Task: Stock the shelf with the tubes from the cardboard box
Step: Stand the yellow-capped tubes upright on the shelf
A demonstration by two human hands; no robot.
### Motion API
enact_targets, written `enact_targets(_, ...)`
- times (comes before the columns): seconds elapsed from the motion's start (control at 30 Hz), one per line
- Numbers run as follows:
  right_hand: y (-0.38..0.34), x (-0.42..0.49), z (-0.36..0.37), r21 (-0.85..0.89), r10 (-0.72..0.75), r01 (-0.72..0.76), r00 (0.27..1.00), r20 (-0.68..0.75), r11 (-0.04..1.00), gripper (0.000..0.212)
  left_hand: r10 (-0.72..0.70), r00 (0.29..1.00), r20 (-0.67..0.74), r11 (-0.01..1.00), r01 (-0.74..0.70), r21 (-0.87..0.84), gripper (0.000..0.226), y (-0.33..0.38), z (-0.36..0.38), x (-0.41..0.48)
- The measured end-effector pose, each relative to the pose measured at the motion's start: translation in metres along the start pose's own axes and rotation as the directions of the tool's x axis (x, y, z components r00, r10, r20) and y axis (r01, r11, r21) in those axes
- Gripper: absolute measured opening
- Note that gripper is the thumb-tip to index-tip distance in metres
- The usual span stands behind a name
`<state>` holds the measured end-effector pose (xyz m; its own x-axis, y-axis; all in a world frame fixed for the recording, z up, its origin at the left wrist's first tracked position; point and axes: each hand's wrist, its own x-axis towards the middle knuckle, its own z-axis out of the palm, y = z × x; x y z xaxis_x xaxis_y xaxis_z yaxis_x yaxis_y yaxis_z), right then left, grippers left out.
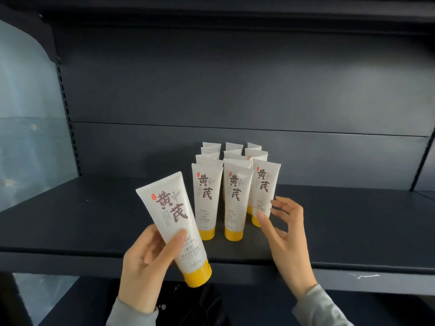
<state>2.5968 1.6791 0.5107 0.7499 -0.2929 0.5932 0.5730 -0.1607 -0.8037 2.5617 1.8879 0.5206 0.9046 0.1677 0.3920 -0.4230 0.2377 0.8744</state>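
A dark metal shelf with a dark back panel carries white tubes standing on yellow caps in three close files. The left hand grips another tube low down, fingers curled round it, tilted over the shelf's front edge. The right hand is spread, holding nothing, just beside the front right tube. Best to set the held one cap-down, label forward, level with the front row, without nudging its neighbours.

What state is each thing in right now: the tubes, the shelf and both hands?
Held tube: tilted, cap down, off the shelf.
Standing tubes: upright on yellow caps, three columns.
Left hand: grips the held tube.
Right hand: open, at front right tube.
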Motion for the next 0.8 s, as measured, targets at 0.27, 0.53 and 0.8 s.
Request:
enact_targets(0.27, -0.020, -0.025, -0.017, 0.054, -0.077, 0.066, 0.971, 0.228, 0.996, 0.027, 0.061, 0.983, 0.175, 0.996, -0.070, 0.046, 0.028, 0.004, 0.051, -0.004)
enact_targets(0.53, -0.029, -0.035, -0.029, -0.047, -0.089, 0.112, 0.933, 0.349, 0.993, 0.059, 0.071, 0.975, 0.208, 0.986, -0.100, 0.130, 0.033, -0.002, 0.087, -0.005)
enact_targets(0.8, -0.025, -0.036, -0.031, -0.089, -0.106, 0.132, 0.962, 0.252, 0.987, 0.063, 0.129, 0.985, 0.115, 0.940, -0.159, 0.301, 0.042, -0.009, 0.101, -0.007)
